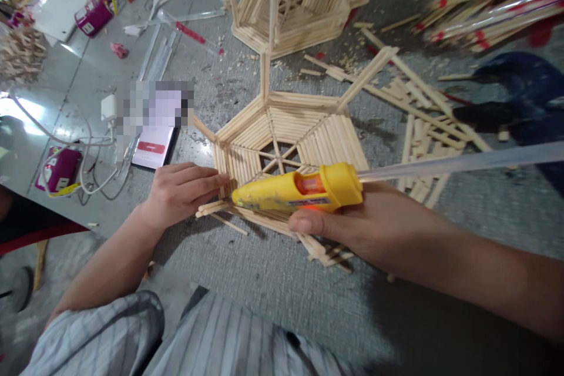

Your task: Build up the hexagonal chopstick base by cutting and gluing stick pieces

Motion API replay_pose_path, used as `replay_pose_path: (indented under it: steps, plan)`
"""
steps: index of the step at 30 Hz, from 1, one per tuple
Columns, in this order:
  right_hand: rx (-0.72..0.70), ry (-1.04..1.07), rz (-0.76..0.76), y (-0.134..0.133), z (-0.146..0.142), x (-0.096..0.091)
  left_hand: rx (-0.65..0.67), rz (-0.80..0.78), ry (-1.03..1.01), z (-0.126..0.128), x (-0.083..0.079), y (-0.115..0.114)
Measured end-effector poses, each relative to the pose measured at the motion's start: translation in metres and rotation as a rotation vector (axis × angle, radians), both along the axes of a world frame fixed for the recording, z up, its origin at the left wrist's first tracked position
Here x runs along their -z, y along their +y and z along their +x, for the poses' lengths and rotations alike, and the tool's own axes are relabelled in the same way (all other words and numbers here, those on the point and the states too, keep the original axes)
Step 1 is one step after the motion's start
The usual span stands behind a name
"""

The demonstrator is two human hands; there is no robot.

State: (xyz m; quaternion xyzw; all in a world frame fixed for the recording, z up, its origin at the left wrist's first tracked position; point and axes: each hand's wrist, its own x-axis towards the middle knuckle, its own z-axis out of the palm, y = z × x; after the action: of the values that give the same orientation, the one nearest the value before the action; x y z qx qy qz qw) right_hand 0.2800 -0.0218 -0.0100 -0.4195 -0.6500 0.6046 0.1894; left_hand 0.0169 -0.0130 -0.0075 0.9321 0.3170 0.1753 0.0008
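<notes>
Head view, right hand: my right hand is wrapped round the yellow plastic hot-glue gun, its nozzle pointing to 9 o'clock and its clear glue stick trailing to 3.
Left hand: my left hand lies flat, fingers together, pressing loose pale sticks at the panel's 8 o'clock edge.
Panel: the hexagonal panel of pale wooden sticks lies mid-frame on the grey floor.
Handling: I judge it light and stiff, but brittle at the joints, so best held flat by the rim.
Beyond: a taller stick frame stands at 12 o'clock.
</notes>
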Motion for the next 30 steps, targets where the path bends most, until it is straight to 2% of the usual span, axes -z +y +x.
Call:
replay_pose_path:
  steps: [7,13,25,30]
  plan:
    - [-0.043,0.131,-0.125,0.0047,0.001,-0.0009,0.021,0.023,-0.02,-0.0003,0.001,0.0005]
    - [0.031,0.204,-0.218,0.0061,-0.0007,-0.0038,0.025,0.029,-0.011,-0.0006,0.0013,0.001]
    - [0.036,0.207,-0.138,0.0035,-0.001,0.0005,0.009,0.012,0.001,-0.0009,0.0008,0.0003]
    - [0.021,0.146,-0.122,0.0042,-0.0009,0.0035,-0.006,0.019,0.008,-0.0009,0.001,0.0]
